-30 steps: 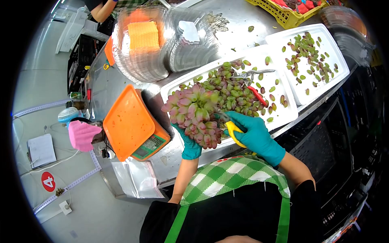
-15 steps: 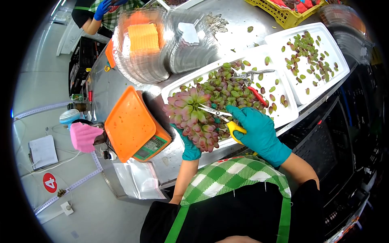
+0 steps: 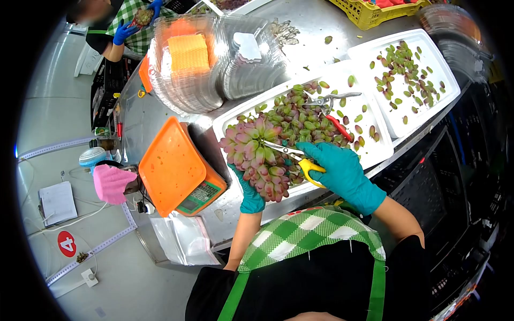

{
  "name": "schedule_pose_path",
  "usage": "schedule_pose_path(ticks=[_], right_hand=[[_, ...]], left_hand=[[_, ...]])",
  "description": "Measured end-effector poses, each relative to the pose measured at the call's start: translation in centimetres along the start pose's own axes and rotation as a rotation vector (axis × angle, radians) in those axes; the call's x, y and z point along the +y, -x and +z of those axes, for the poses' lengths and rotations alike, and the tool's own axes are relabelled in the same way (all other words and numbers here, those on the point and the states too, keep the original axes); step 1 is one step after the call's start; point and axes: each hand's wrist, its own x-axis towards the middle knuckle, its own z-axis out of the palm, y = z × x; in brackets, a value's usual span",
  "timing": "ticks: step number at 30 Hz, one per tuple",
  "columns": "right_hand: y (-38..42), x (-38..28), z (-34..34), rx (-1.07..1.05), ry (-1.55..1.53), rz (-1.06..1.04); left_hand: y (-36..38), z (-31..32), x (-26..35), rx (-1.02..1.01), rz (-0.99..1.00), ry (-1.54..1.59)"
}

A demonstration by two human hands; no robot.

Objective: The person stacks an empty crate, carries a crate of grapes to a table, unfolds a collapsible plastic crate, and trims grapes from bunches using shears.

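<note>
A bunch of pink-green grapes (image 3: pixel 262 152) rests on my left hand (image 3: pixel 248 193), gloved in teal, which supports it from below; most of those fingers are hidden under the fruit. Gloved the same way, my right hand (image 3: pixel 342 172) grips yellow-handled scissors (image 3: pixel 310 169), whose blades point left into the top of the bunch. Behind both hands, a white tray (image 3: pixel 383 152) holds many grapes (image 3: pixel 308 119). Pruning shears (image 3: pixel 338 127) with a red handle lie on them. A second white tray (image 3: pixel 448 80) with loose grapes adjoins it on the right.
An orange scale (image 3: pixel 174 163) stands left of the bunch. Clear plastic containers (image 3: pixel 187 80) are stacked behind it. Plastic bags (image 3: pixel 184 239) lie at the table's front-left edge. A yellow crate (image 3: pixel 369 15) is at the back. A co-worker's blue-gloved hand (image 3: pixel 124 32) shows at upper left.
The bunch has shifted slightly right and the scissor blades still reach into it. At upper left the co-worker's hands have moved, and a bunch of grapes now shows between them.
</note>
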Motion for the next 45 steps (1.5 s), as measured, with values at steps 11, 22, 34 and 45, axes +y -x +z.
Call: schedule_pose_path(ticks=[11,22,34,45], right_hand=[[0.3,1.0,2.0,0.028,-0.117,-0.001],[-0.4,1.3,2.1,0.044,0.004,-0.01],[-0.2,1.5,2.2,-0.045,-0.472,0.275],[-0.2,-0.1,0.2,-0.549,-0.736,0.363]], left_hand=[[-0.1,-0.5,-0.1,-0.039,-0.032,0.027],[-0.2,-0.7,-0.1,-0.067,-0.049,0.051],[0.1,-0.9,-0.4,-0.099,-0.076,0.102],[0.1,-0.9,0.2,-0.135,-0.092,0.115]])
